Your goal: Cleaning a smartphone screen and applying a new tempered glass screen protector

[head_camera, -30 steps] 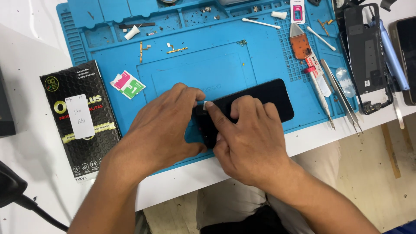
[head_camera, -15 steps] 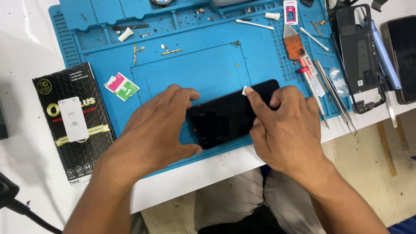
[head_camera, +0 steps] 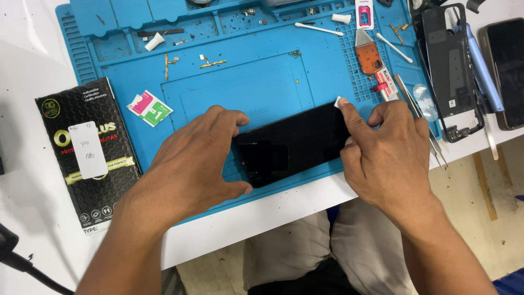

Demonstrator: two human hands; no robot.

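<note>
Dark phone (head_camera: 295,143) flat on the blue repair mat (head_camera: 245,82), near its front edge, lying slantwise with the right end farther away. Left hand (head_camera: 191,164) still clamped around the phone's left end, thumb at the near edge and fingers curled over the far edge, pinning it down.

Right hand (head_camera: 387,158) shifted rightward over the last second: a moment ago spread across the middle of the glass with the forefinger pressing toward the left end, now off the face altogether and gathered at the far right corner. Thumb and forefinger pinched on a small white tab (head_camera: 338,102) just at that corner; other fingers loosely folded. Whether the tab is fixed to a film on the glass cannot be told. Result of the shift: nearly the whole dark screen uncovered, with pressure on the phone now only at its two ends.

Unmoved around them: black retail packet (head_camera: 90,150) on the white table (head_camera: 33,65) to the left, pink-and-green sticker (head_camera: 150,107) on the mat, tweezers (head_camera: 423,117) just right of the right hand, opened phone shell (head_camera: 450,65) farther right.
</note>
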